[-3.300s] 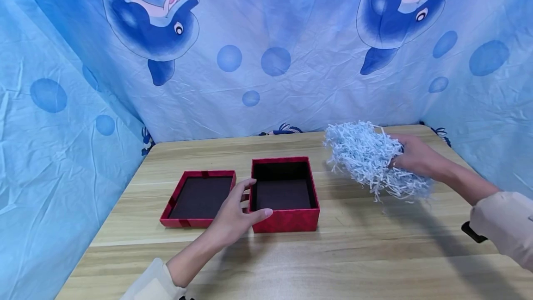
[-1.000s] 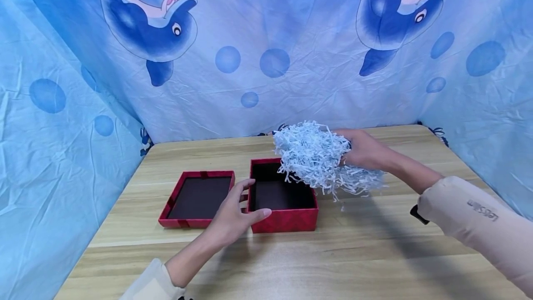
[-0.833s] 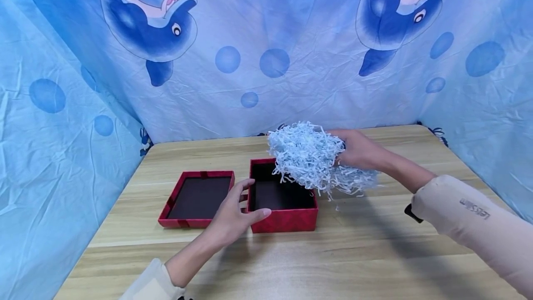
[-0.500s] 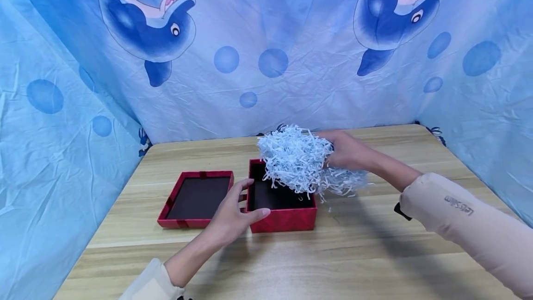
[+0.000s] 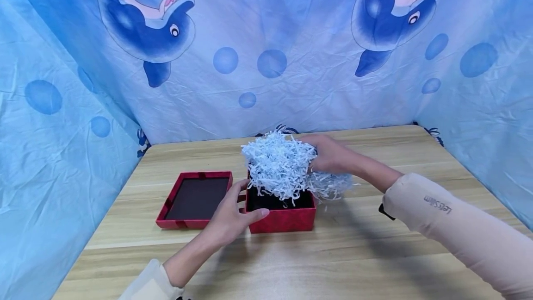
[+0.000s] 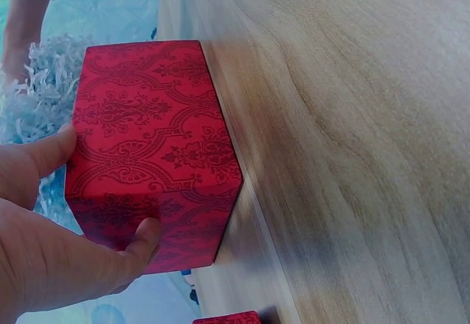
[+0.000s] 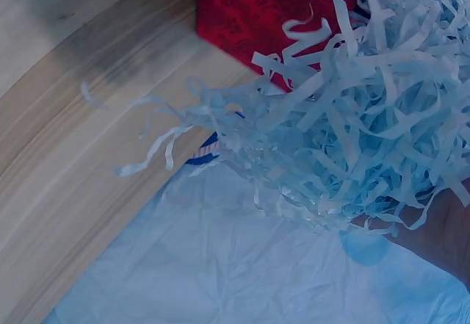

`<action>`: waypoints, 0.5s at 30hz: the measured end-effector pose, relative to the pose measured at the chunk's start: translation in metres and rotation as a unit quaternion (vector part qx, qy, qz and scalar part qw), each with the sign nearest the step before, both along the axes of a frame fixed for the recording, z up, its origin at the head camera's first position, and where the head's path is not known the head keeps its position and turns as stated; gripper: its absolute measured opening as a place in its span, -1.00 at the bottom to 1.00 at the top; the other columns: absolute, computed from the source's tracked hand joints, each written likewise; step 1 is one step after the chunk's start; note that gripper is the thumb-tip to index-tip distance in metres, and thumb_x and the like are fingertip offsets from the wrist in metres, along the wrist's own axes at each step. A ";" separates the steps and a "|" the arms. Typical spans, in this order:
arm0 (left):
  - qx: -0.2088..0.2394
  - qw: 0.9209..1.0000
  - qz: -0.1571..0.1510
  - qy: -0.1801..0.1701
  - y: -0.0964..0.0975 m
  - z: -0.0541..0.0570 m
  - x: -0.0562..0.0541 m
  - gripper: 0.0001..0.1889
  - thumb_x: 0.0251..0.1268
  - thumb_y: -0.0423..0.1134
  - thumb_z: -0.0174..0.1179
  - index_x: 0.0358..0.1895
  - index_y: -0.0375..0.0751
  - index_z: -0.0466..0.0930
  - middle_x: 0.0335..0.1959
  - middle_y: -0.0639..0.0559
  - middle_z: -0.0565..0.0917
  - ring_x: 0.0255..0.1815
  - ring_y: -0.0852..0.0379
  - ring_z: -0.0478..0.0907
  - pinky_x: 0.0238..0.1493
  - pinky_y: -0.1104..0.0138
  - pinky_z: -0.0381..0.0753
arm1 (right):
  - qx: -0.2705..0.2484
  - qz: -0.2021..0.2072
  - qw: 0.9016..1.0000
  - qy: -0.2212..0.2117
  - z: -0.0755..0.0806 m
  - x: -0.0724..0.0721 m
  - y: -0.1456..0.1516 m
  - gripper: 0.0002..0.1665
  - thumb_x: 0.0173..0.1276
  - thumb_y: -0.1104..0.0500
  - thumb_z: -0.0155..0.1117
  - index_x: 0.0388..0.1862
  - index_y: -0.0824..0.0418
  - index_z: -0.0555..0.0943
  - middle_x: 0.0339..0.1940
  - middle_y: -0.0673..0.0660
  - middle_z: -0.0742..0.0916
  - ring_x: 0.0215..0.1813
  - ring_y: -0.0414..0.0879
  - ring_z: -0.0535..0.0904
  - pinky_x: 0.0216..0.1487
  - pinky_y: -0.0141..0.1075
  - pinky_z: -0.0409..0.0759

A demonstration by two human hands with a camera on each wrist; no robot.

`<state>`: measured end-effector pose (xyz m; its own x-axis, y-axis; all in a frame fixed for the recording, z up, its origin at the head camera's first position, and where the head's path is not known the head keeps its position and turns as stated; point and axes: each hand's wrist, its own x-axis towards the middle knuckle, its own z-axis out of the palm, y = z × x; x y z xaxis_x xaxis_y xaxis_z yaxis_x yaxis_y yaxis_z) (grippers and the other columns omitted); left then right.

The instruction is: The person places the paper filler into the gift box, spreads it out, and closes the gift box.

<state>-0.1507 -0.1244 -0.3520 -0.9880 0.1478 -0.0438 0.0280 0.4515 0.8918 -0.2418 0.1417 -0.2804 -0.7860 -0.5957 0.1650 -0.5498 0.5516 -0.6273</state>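
My right hand (image 5: 331,154) grips a big fluffy clump of pale blue shredded paper (image 5: 281,163), its fingers mostly hidden in the strands. The clump hangs over the open red box (image 5: 283,220), covering its back rim and much of its dark inside. In the right wrist view, loose strands of the shredded paper (image 7: 352,133) trail beside the box's red wall (image 7: 257,15). My left hand (image 5: 233,219) holds the box at its near left corner. Its thumb (image 6: 55,151) touches the patterned front at the rim, and a fingertip (image 6: 147,237) lies against the adjoining side.
Left of the box lies its red lid (image 5: 200,198), inside face up with a dark lining. Both stand on a wooden table (image 5: 354,253). A blue dolphin-print cloth (image 5: 312,91) hangs behind and at both sides, meeting the table's back edge.
My right hand has carried the shredded paper leftward from the table's right side, over the box, and slightly lower. My left hand, the box and the lid have stayed in place.
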 end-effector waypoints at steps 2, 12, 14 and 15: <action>0.004 1.000 0.000 -0.001 0.000 0.000 0.000 -0.09 0.07 -0.04 0.44 0.46 -0.05 0.11 0.37 -0.08 0.30 0.32 -0.18 0.34 0.16 -0.03 0.49 | 0.000 0.007 1.000 -0.004 -0.001 0.000 -0.007 -0.12 -0.07 0.60 0.18 0.31 0.12 0.49 0.29 0.08 0.55 0.36 0.03 0.38 0.22 -0.08 0.48; 0.028 0.993 -0.046 0.100 -0.001 -0.005 -0.003 -0.22 0.00 -0.28 0.47 0.33 0.06 0.29 0.22 0.12 0.46 0.22 0.09 0.40 0.24 0.09 0.41 | -0.024 0.060 0.998 -0.011 -0.012 0.004 -0.035 -0.11 -0.09 0.61 0.26 0.24 0.01 0.55 0.16 -0.07 0.64 0.21 -0.13 0.51 -0.06 -0.29 0.62; 0.014 0.993 -0.039 0.111 -0.001 -0.005 -0.003 -0.22 -0.02 -0.32 0.47 0.32 0.03 0.30 0.22 0.13 0.47 0.22 0.12 0.38 0.25 0.09 0.37 | -0.030 0.071 0.997 -0.004 -0.016 0.004 -0.038 -0.17 -0.09 0.60 0.28 0.16 0.00 0.60 0.07 -0.10 0.68 0.15 -0.16 0.55 0.04 -0.32 0.57; 0.009 0.993 -0.037 0.113 -0.001 -0.006 -0.003 -0.22 -0.03 -0.35 0.46 0.32 0.02 0.31 0.22 0.13 0.47 0.22 0.13 0.38 0.26 0.09 0.37 | -0.033 0.075 0.997 -0.001 -0.017 0.005 -0.040 -0.19 -0.10 0.60 0.29 0.15 0.01 0.61 0.06 -0.10 0.69 0.13 -0.16 0.56 0.07 -0.31 0.56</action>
